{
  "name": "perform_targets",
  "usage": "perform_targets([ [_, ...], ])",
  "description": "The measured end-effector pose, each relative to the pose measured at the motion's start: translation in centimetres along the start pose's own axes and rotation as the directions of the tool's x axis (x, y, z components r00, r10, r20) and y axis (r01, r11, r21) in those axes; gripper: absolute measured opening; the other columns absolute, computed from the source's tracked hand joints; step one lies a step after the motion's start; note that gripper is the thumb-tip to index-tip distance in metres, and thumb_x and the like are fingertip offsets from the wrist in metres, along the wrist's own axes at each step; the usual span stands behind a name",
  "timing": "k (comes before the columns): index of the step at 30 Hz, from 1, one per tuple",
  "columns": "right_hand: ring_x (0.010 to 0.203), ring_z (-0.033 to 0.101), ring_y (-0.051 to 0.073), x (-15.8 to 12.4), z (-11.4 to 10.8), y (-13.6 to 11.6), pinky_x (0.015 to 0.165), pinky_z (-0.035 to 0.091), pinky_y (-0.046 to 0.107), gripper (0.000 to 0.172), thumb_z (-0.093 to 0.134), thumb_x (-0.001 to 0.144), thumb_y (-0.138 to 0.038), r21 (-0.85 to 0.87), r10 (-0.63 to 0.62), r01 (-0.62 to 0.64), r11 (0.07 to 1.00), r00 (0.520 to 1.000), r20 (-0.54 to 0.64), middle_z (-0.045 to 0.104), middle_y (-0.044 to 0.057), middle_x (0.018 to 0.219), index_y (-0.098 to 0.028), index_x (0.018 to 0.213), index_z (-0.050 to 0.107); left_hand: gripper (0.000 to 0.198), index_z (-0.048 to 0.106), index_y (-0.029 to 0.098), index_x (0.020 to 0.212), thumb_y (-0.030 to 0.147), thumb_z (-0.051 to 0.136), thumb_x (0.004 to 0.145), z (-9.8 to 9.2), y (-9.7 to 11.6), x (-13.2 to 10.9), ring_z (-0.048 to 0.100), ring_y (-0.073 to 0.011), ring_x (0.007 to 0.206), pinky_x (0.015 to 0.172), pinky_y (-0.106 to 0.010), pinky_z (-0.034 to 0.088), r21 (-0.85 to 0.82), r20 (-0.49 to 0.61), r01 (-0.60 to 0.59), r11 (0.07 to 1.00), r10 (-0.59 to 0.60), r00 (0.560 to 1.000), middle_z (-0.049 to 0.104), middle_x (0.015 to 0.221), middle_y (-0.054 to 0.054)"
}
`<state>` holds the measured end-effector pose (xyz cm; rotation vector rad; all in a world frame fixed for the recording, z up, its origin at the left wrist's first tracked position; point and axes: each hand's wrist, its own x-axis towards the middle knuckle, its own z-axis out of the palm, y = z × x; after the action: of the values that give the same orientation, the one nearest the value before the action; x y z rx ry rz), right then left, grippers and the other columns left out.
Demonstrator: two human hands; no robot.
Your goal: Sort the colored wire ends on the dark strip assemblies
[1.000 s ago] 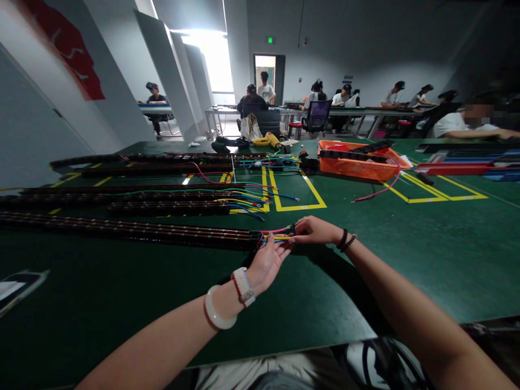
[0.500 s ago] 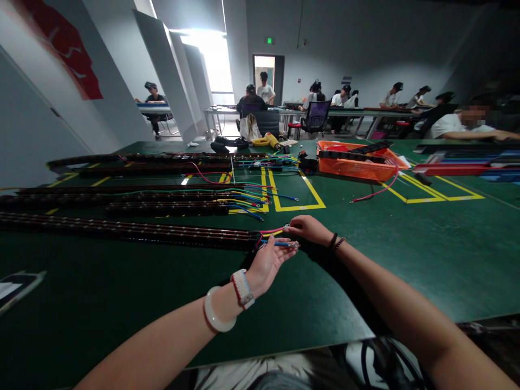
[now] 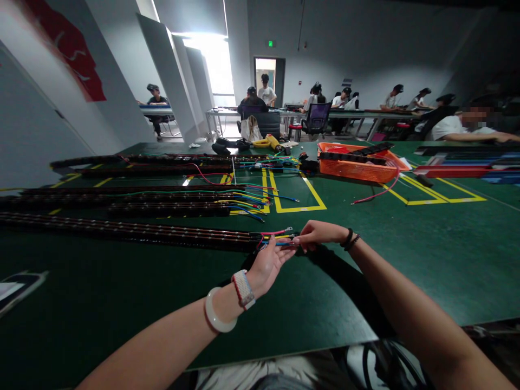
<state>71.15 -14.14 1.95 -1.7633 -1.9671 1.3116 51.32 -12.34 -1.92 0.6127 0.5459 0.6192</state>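
Observation:
A long dark cable chain [image 3: 162, 229] lies across the green table, with red, yellow and blue wires coming out of its right end. Palm up, my left hand [image 3: 268, 264] is under these wire ends, its fingers stretched out and the blue wire [image 3: 283, 244] lying across them. My right hand [image 3: 319, 233] is pinched at the tips of the wires, just right of my left fingers; what is between its fingertips is too small to make out. The red wire [image 3: 278, 232] ends in a metal lug, free above both hands.
More cable chains [image 3: 170, 207] with loose wire ends lie behind. An orange basket [image 3: 357, 171] stands at the back right, near a yellow heat gun [image 3: 268, 142]. Yellow tape [image 3: 300, 208] marks the green table [image 3: 385, 244]. People sit at far tables.
My right hand has moved right and slightly down, off the red wire's lug, to the ends of the lower wires. My left hand stays nearly where it was.

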Motion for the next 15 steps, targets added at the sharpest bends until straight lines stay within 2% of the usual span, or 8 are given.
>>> perform_targets([
  [2,0.048,0.049,0.008,-0.1,0.2,-0.2,0.045,0.034,0.018,0.061,0.049,0.074,-0.07,0.028,-0.014,0.013,1.0,0.998,0.055,0.058,0.002,0.055,-0.011,0.071,0.067,0.042,0.062,0.007,0.088,0.034,0.03,0.095,0.0,0.0,0.0,0.063,-0.0213,0.097,0.098,-0.04,0.042,0.007,0.005,-0.008,1.0,0.008,1.0,0.066,0.1,-0.018],
  [7,0.044,0.048,0.008,0.2,0.7,-0.4,0.042,0.034,0.018,0.059,0.051,0.073,-0.068,0.064,-0.02,0.019,0.998,0.999,0.028,0.057,0.0,0.051,-0.012,0.071,0.066,0.042,0.06,0.007,0.088,0.034,0.028,0.095,0.1,0.0,0.1,0.063,-0.0214,0.099,0.099,-0.038,0.042,0.019,-0.016,0.002,1.0,-0.001,1.0,0.066,0.101,-0.019],
  [10,0.044,0.05,0.008,0.5,0.8,-0.3,0.04,0.034,0.019,0.057,0.053,0.072,-0.068,0.071,-0.012,0.012,0.997,1.0,-0.005,0.057,0.0,0.051,-0.012,0.07,0.065,0.042,0.058,0.005,0.093,0.035,0.029,0.095,0.1,0.2,0.1,0.064,-0.0222,0.098,0.098,-0.037,0.043,0.032,-0.046,0.074,0.997,-0.073,0.996,0.064,0.107,-0.021],
  [13,0.042,0.049,0.008,0.8,1.1,-0.1,0.039,0.035,0.019,0.056,0.052,0.072,-0.068,0.061,0.026,-0.025,0.998,0.999,-0.029,0.057,0.0,0.051,-0.013,0.066,0.064,0.045,0.056,0.002,0.097,0.04,0.032,0.093,0.0,0.2,-0.1,0.065,-0.0254,0.095,0.095,-0.04,0.045,0.089,0.001,0.178,0.98,-0.179,0.984,0.061,0.109,-0.026],
  [15,0.04,0.047,0.008,1.1,1.4,0.0,0.038,0.034,0.02,0.056,0.051,0.073,-0.067,0.038,0.067,-0.065,0.997,0.996,-0.055,0.057,0.0,0.049,-0.014,0.062,0.063,0.044,0.055,0.001,0.098,0.041,0.035,0.092,0.0,0.1,-0.2,0.066,-0.0268,0.091,0.092,-0.042,0.046,0.181,0.034,0.206,0.962,-0.216,0.976,0.062,0.105,-0.028],
])
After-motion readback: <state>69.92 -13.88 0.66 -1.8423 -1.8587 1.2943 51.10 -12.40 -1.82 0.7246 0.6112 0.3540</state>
